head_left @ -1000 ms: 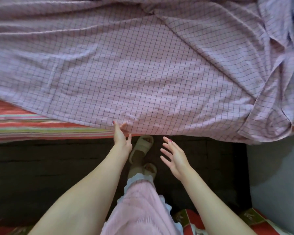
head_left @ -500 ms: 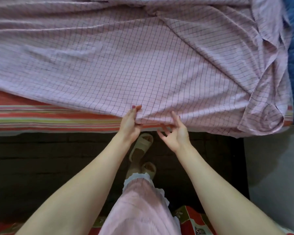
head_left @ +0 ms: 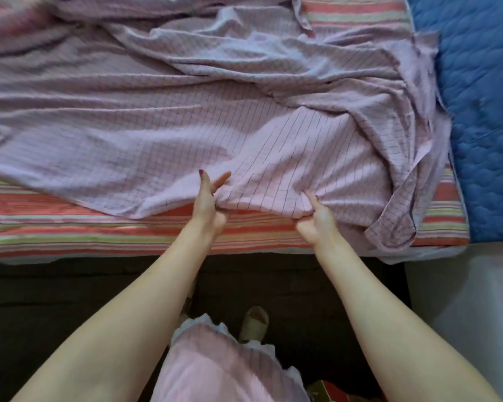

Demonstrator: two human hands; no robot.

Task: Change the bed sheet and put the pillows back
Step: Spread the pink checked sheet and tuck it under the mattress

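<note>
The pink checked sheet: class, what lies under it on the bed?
Under the pink checked sheet, a striped cover shows along the near edge and top right. Whatever lies beneath the sheet's middle is covered.

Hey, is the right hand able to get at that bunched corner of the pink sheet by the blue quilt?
Probably yes. The right hand grips the pink sheet's near edge; the bunched corner lies just to its right with nothing between, though the hand must let go first.

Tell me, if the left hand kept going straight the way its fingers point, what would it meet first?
The left hand points away across the bed, so it would run onto the pink checked sheet it already grips at the near edge. Nothing else shows in that line.
</note>
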